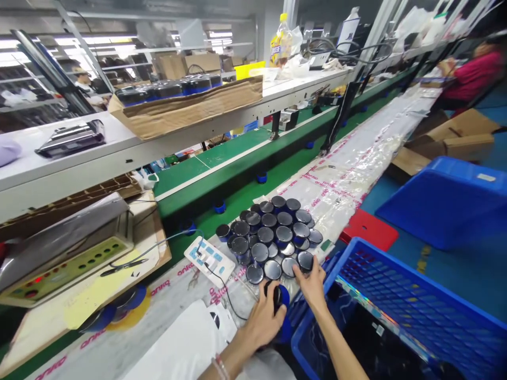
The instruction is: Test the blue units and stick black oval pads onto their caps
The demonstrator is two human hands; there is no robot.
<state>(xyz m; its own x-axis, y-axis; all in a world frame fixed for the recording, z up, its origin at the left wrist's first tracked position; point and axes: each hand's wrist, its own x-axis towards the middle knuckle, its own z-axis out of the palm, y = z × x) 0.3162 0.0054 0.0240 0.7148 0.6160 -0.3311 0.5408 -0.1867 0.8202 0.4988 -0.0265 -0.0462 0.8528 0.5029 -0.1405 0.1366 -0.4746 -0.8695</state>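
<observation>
Several small round jars with dark shiny lids stand in a tight cluster on the plastic-covered bench. My left hand is closed around one such jar, dark with a blue side, just in front of the cluster. My right hand reaches to the nearest jar at the cluster's right front corner, fingertips pinched on its lid. Both forearms come in from the bottom edge.
A blue plastic crate sits right of my hands, a blue bin and a red lid beyond it. A white switch box with cable lies left. A green conveyor, cardboard tray of jars and a seated person are farther off.
</observation>
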